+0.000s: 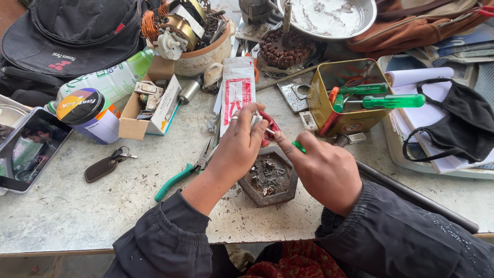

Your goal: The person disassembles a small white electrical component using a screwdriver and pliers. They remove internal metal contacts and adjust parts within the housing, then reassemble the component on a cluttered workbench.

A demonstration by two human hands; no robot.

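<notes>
The worktop is scuffed, matt grey sheet metal. At two o'clock a glossy yellow tin holds screwdrivers with translucent green plastic handles. A matt black cloth mask lies on paper at three o'clock.

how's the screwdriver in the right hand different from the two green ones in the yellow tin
The screwdriver in the right hand is almost hidden; only a bit of its green handle shows. The two green screwdrivers lie untouched, their full handles showing. The held one points toward the small red part at the left hand; those two rest across the yellow tin, handles poking out past its right side. All have translucent green handles.
</notes>
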